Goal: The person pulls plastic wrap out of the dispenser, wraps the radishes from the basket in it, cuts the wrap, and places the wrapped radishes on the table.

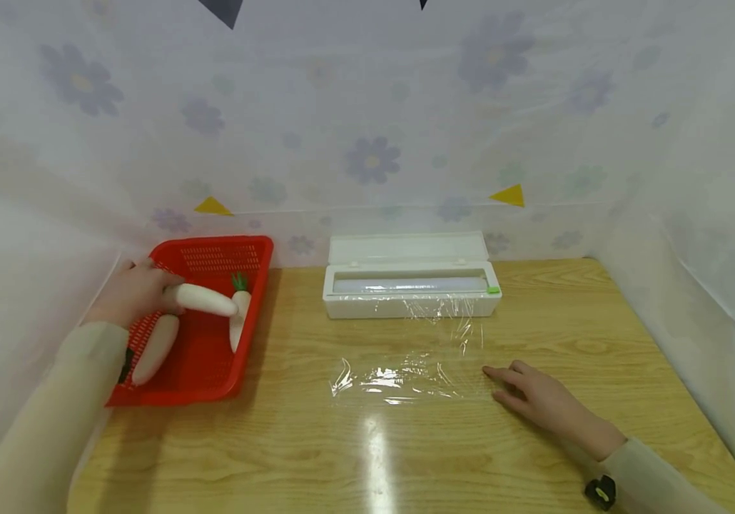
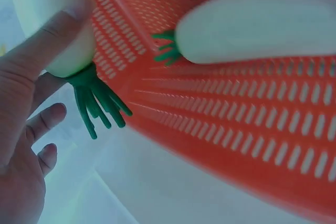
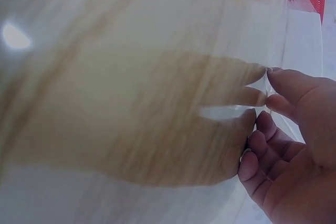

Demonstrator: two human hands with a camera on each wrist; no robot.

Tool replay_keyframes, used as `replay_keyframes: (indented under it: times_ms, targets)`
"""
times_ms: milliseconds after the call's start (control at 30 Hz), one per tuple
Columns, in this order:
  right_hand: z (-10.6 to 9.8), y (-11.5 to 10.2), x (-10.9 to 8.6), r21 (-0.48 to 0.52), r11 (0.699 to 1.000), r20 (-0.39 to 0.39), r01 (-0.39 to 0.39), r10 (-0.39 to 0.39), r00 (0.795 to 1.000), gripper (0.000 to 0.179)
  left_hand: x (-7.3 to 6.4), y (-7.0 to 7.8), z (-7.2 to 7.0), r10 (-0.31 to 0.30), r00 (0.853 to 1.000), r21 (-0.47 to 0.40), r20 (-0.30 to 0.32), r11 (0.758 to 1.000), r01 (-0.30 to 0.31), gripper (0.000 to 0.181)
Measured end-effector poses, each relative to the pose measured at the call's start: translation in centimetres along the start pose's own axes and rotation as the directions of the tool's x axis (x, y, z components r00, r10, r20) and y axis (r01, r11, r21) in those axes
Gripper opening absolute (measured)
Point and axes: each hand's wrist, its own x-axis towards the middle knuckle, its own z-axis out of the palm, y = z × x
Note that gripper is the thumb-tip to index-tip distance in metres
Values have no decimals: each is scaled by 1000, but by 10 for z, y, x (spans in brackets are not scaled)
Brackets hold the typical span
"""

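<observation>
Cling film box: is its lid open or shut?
Open. The lid stands raised behind the box, and the roll of cling film shows inside.

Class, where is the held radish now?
In the head view, the held radish is on the left, in the left grip, over the red basket.

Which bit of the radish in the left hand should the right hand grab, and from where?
Probably the smooth end of the white radish, coming from the right: that tip points rightward over the red basket, while the left hand holds it near the green leaves.
</observation>
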Motion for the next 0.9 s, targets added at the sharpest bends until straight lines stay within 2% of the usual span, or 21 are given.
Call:
replay_keyframes:
  times_ms: [167, 300, 400, 500, 600, 733, 800, 900]
  targets:
    - [0, 1, -1, -5, 1000, 1, 4, -4, 1000, 42, 1, 11, -7, -32, 999, -97, -5, 995, 31, 51]
    - [1, 1, -1, -7, 1000, 2, 7, -7, 1000, 42, 2, 23, -12, -49, 998, -149, -27, 988, 44, 45]
    - [3, 1, -2, -6, 1000, 1, 3, -3, 1000, 43, 3, 34, -16, -28, 997, -138, -76, 990, 17, 41]
    - [4, 1, -2, -6, 1000, -4, 10, -10, 1000, 43, 2, 45, -21, 4, 990, -108, -141, 994, -19, 48]
    - [3, 0, -1, -4, 1000, -12, 17, -17, 1000, 43, 0, 60, -25, 24, 971, -98, -238, 994, -49, 56]
    - [2, 0, -1, -6, 1000, -18, 19, -19, 1000, 44, -3, 86, -31, 57, 930, -120, -363, 987, -108, 59]
    - [1, 0, -1, -9, 1000, -18, 20, -21, 1000, 44, -4, 101, -34, 73, 918, -119, -390, 985, -129, 59]
    - [1, 1, -1, -9, 1000, -19, 23, -23, 1000, 44, -6, 124, -36, 95, 911, -106, -401, 983, -149, 59]
